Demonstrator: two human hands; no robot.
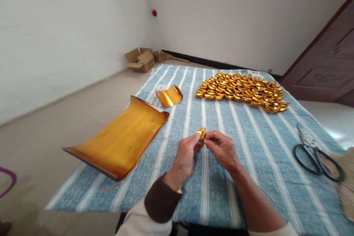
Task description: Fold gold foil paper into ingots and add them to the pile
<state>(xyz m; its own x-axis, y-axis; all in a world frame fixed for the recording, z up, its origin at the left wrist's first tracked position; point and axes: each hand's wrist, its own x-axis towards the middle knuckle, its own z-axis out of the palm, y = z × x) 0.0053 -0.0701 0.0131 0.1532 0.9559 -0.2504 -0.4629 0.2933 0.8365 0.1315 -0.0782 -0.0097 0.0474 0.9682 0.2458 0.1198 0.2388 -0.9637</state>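
A small folded piece of gold foil paper is pinched between my two hands above the striped cloth. My left hand grips its left side with thumb and fingers. From the right, my right hand holds the lower right edge with closed fingertips. Parts of the piece are hidden behind the fingers. Left of my hands lies a curled stack of large gold foil sheets. Beyond it sits a smaller curved stack of gold foil strips. Many folded gold paper ingots are packed in rows at the back right.
Scissors with black handles lie at the right of the blue-and-white striped tablecloth, beside a brown textured item. Cardboard boxes stand on the floor by the wall. A dark wooden door is at right.
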